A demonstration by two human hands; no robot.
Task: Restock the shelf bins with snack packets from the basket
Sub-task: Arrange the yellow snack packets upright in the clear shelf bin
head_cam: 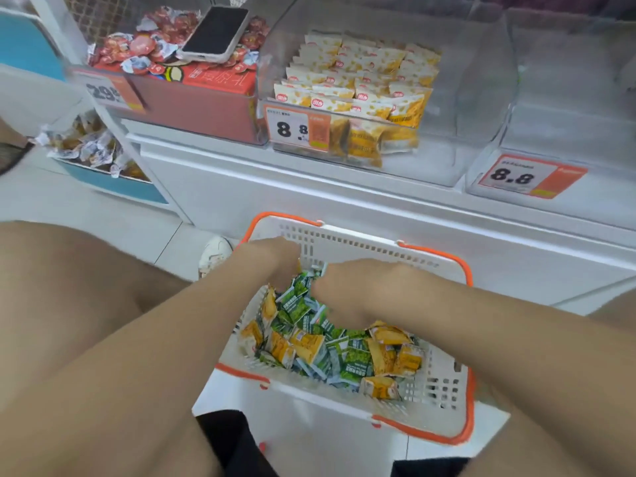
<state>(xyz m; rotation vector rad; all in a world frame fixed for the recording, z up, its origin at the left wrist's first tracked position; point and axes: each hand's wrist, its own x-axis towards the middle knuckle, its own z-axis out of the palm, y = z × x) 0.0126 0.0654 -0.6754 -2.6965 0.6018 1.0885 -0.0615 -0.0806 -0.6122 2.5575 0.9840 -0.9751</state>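
A white basket [361, 246] with orange handles sits on the floor below the shelf, filled with green and yellow snack packets [330, 349]. Both my hands reach into its far end. My left hand [275, 259] is curled down into the packets near the basket's back wall. My right hand [347, 290] lies on the green packets beside it, fingers buried among them. Whether either hand grips a packet is hidden. On the shelf above, a clear bin [440, 166] holds rows of yellow packets [361, 80] in its left half. The clear bin [568, 115] to its right looks bare.
A phone [216, 32] lies on red wrapped snacks in the left bin [192, 108]. Price tags reading 8.8 [296, 129] [523, 177] hang on the clear bins. A lower blue bin [113, 184] of wrapped snacks stands at the left. My knees frame the basket.
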